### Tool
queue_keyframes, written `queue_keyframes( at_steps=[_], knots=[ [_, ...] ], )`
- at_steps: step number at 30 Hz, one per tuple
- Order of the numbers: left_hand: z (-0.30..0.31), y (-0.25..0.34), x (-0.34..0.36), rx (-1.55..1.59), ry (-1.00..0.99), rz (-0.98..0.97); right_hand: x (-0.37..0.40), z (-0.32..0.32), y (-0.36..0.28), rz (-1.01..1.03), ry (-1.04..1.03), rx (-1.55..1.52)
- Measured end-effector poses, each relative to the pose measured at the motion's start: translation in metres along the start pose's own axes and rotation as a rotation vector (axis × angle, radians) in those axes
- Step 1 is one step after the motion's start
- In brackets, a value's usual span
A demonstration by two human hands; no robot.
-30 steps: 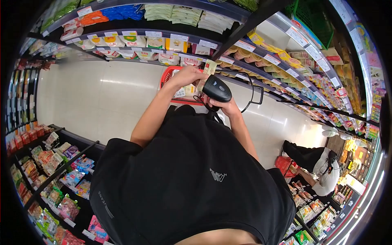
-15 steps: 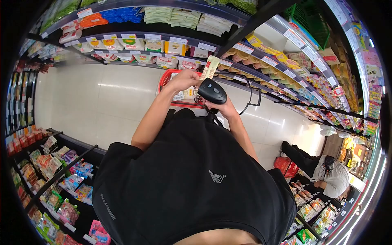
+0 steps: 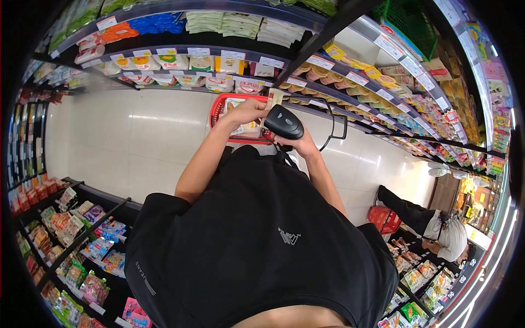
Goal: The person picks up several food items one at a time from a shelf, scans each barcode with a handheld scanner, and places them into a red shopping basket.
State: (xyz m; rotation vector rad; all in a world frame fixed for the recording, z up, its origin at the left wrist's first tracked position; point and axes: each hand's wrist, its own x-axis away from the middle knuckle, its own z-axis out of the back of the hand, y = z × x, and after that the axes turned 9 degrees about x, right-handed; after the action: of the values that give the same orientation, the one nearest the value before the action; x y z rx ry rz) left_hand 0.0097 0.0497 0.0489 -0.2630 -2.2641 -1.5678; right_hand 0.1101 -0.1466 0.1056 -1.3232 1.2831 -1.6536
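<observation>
My right hand (image 3: 303,143) is wrapped round a black barcode scanner (image 3: 285,123), whose head points up and to the left. My left hand (image 3: 247,112) is closed on a slim cream-coloured packet (image 3: 275,97) with print on it, just beyond the scanner's nose; the scanner hides part of it. Below both hands is a red shopping basket (image 3: 217,105) holding pale packaged goods (image 3: 249,129). My forearms and the scanner cover some of the basket.
Shelves of bagged goods (image 3: 219,83) and cups (image 3: 322,74) run along the far side. Packaged snacks (image 3: 98,249) fill a low rack at the left. Farther right, a person (image 3: 445,232) bends over a rack beside another red basket (image 3: 384,220). A black wire frame (image 3: 340,127) stands right of my scanner.
The packet in my left hand has dropped lower and tilted, so less of it shows above the scanner. My right hand with the scanner has barely moved. The view has shifted slightly.
</observation>
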Motion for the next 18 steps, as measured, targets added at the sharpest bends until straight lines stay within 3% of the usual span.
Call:
queue_keyframes(
  at_steps=[2, 12, 18],
  knots=[
    [-0.008, 0.007, 0.005, 0.081, -0.008, -0.098, 0.002, 0.001, -0.001, -0.015, 0.0, 0.022],
    [-0.018, 0.008, -0.006, 0.242, 0.044, -0.011, 0.003, 0.01, -0.004, 0.014, 0.06, 0.112],
    [-0.025, 0.019, -0.006, 0.336, 0.125, -0.066, 0.008, 0.013, -0.004, 0.002, 0.021, 0.189]
  ],
)
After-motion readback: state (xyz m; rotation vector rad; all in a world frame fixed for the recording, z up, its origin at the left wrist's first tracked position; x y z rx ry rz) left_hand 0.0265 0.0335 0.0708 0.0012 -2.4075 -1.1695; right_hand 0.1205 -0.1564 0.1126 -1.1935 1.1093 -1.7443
